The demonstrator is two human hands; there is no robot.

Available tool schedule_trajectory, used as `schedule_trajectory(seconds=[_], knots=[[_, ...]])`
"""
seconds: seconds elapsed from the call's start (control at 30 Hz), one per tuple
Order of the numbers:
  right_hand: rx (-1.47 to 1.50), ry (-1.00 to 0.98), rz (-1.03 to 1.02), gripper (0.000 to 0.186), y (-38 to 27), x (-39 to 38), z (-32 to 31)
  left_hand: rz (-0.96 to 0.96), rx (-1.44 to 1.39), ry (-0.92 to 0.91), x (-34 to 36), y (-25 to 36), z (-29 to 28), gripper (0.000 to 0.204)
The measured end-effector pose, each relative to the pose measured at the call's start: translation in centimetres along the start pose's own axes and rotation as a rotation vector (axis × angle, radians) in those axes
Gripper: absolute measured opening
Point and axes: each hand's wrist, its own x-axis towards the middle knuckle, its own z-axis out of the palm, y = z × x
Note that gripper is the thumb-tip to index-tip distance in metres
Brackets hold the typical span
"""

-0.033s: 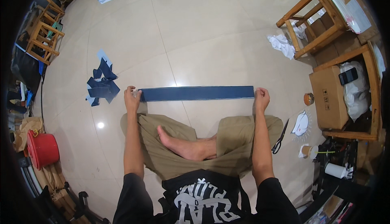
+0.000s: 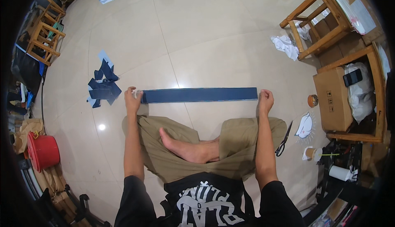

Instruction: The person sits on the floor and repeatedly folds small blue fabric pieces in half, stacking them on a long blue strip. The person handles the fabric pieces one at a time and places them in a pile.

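A long dark blue strip [image 2: 199, 95] with thin pale edges lies straight across the floor in front of my crossed legs. At its left end my left hand [image 2: 132, 100] is closed, the thumb and fingers pinching the end of the strip. My right hand [image 2: 266, 100] is closed at the opposite end, its curled fingers against the strip's right corner. Whether the strip is cloth or paper I cannot tell. Farther left, beyond my left hand, a loose pile of dark blue scraps [image 2: 103, 87] lies on the floor, some showing pale undersides.
Black-handled scissors [image 2: 281, 146] lie right of my knee, near a white cutout [image 2: 304, 125] and a roll of tape [image 2: 312, 100]. A cardboard box [image 2: 331, 99] and wooden stools [image 2: 314, 25] stand on the right. A red bucket [image 2: 43, 150] stands at left.
My left hand and forearm have shifted very slightly to the left. The strip and my right hand are practically unchanged.
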Motion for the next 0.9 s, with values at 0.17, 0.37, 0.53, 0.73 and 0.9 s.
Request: schedule_trajectory(seconds=[0.17, 0.37, 0.53, 0.73, 0.9], knots=[[0.178, -0.042, -0.007, 0.011, 0.5, -0.9, 1.8, -0.043, 0.221, 0.052, 4.9, -13.1, -3.2, 0.062], [0.113, -0.168, -0.03, 0.015, 0.1, 0.3, 0.2, -0.167, 0.353, -0.024, -0.8, -13.4, -3.4, 0.052], [0.115, -0.221, -0.069, 0.016, 0.3, 0.8, 1.4, -0.145, 0.243, -0.119, -4.4, -10.5, -8.7, 0.028], [-0.068, -0.21, -0.214, 0.016, -2.8, -1.3, 1.8, -0.198, -0.444, 0.409, -5.0, -8.7, -11.9, 0.013], [-0.081, -0.525, -0.329, 0.015, -12.6, -11.7, 1.6, -0.212, -0.599, 0.525, -7.7, 6.7, -20.5, 0.01]])
